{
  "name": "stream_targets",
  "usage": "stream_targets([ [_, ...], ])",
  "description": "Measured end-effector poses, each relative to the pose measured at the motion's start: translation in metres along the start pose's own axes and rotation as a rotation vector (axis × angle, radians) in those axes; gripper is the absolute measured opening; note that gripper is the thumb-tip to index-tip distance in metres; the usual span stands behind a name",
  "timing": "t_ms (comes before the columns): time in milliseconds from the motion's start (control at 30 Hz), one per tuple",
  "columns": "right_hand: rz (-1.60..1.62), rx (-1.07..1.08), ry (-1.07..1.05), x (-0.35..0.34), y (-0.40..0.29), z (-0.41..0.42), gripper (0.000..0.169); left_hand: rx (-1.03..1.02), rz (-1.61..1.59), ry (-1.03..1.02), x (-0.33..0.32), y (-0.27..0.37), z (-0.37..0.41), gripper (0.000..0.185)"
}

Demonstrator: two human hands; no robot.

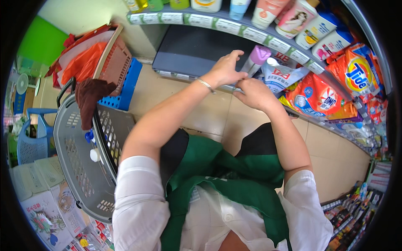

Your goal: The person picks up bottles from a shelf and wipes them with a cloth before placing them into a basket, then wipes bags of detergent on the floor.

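My left hand (226, 69) reaches over the lower shelf (194, 50), its fingers apart beside a bottle with a purple cap (257, 59). That bottle stands at the near end of a row of laundry goods. My right hand (253, 94) is at the shelf's front edge, just below the bottle, with its fingers bent; whether it holds anything is hidden. Right of the bottle are a pale blue softener pouch (278, 77) and a red OMO detergent bag (318, 95). A brown cloth (89, 100) hangs over the rim of a grey shopping basket (72, 125) on the left.
Lotion bottles (296, 18) and a Tide bag (361, 75) fill the upper shelf, whose edge with price tags (229, 26) overhangs my hands. A pink basket (114, 59) rests on a blue crate (128, 88). A blue plastic chair (33, 138) and cardboard boxes (47, 200) are at the left.
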State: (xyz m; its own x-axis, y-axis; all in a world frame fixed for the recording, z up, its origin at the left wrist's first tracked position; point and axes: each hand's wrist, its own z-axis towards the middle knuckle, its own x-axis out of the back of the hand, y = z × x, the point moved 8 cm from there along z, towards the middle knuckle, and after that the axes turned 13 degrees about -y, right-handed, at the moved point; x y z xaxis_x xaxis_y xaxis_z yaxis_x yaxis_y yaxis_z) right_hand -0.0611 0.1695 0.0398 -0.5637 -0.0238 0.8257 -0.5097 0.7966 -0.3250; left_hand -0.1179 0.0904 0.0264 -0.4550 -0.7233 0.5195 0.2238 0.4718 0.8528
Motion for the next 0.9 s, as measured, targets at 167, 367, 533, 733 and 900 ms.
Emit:
stream_targets([
  [167,0.050,-0.110,-0.207,-0.025,0.053,-0.014,0.038,0.021,-0.006,0.144,-0.037,-0.021,0.057,0.086],
  [367,0.123,-0.029,-0.126,-0.024,0.056,-0.012,0.041,-0.026,-0.080,0.242,-0.037,-0.017,0.050,0.064],
  [533,0.216,-0.044,-0.080,-0.003,0.059,-0.011,0.039,-0.045,-0.038,0.216,-0.011,-0.002,0.000,0.059],
  [733,0.383,0.370,0.417,0.054,-0.027,-0.007,0.027,-0.229,0.057,0.315,0.073,0.054,-0.094,0.054],
  [900,0.426,0.851,0.484,0.101,-0.169,-0.005,0.022,-0.051,0.088,0.457,0.169,0.106,-0.222,0.062],
])
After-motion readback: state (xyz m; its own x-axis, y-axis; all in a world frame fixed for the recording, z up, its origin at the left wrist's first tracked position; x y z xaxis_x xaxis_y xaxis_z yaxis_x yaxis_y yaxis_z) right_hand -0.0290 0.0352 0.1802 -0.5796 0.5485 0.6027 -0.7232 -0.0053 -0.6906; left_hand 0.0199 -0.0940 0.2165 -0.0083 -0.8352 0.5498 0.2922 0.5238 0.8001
